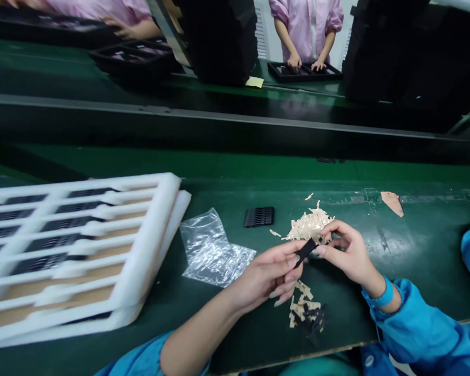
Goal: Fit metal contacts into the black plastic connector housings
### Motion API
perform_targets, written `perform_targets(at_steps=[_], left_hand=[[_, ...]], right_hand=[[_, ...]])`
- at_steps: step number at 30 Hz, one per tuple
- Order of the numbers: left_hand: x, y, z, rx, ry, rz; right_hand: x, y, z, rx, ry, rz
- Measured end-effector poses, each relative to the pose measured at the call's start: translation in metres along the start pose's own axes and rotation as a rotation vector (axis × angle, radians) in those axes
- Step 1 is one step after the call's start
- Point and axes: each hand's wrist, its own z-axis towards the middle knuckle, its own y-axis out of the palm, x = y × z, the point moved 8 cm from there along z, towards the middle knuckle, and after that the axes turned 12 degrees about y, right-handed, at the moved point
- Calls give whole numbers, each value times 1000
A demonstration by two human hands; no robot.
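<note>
1. Black strip [305, 253], small and narrow, is up in the person's hands over the green tabletop [354, 308], tilted, its upper end toward the right hand.
2. The left hand [268, 274] has it pinched between thumb and fingers, the other fingers curled loosely below.
3. The right hand [347, 250] comes in from the other side, thumb and forefinger set narrowly apart at the strip's upper end; from where I stand I cannot tell whether they grip anything small.
4. A blue band [386, 292] circles the right wrist, just above a blue sleeve [419, 324].
5. Just beyond the hands lies a heap of pale flat pieces [309, 222], with a few strays beside it.
6. Nearer the table's edge, below the hands, more pale strips [297, 313] lie next to dark scraps [315, 321].
7. A black ribbed block [259, 216] sits to the left of the heap, and crumpled clear plastic bags [211, 253] lie nearer the left forearm.
8. Further left, one white slotted frame [141, 250] rests on another, with dark ribbed parts [84, 206] in several slots.
9. A peach-coloured scrap [392, 203] lies off to the right.
10. Across the bench, a co-worker in pink [307, 26] has both hands at a black tray [297, 78].
</note>
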Motion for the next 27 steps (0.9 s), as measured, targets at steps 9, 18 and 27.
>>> perform_targets(at_steps=[9,18,27], left_hand=[[-4,1,-2,-8,-47,28],[-5,3,-4,-42,-70,41],[-5,0,-9,-107,-98,139]], right_hand=[[-9,3,-8,-26,-63,15],[-4,5,-3,-73,51,75],[12,20,4,-285,265,250]])
